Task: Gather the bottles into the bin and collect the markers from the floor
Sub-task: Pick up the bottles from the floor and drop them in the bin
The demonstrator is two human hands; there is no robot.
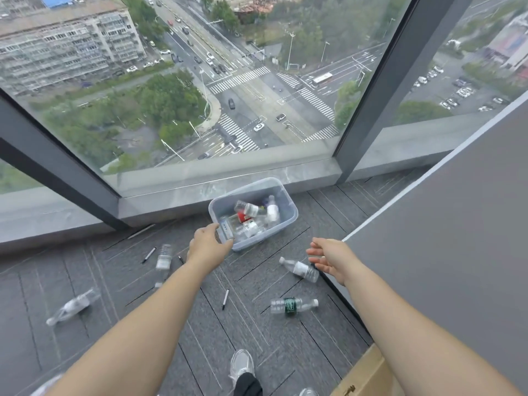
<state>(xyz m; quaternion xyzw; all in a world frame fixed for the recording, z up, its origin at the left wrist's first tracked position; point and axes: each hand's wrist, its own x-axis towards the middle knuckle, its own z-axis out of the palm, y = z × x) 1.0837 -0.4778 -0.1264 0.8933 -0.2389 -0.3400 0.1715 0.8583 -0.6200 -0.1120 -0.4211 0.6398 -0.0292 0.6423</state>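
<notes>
A clear plastic bin (289,218) stands on the carpet by the window ledge, with several bottles inside. My left hand (207,244) is at the bin's near left corner, closed around the end of a clear bottle (226,230) that lies over the rim. My right hand (328,258) hovers open, fingers apart, just right of a white-labelled bottle (300,270) on the floor. A green-labelled bottle (294,305) lies nearer me. Two more bottles lie at the left (164,257) and far left (74,305). Black markers lie on the carpet (149,254), (225,299), and a third marker (181,259) shows beside my left forearm.
A grey partition wall (457,252) closes the right side. A cardboard box (363,375) sits at the bottom right, with another bottle (308,392) beside it. My shoe (241,364) is at the bottom centre. A thin grey stick (141,231) lies along the window ledge.
</notes>
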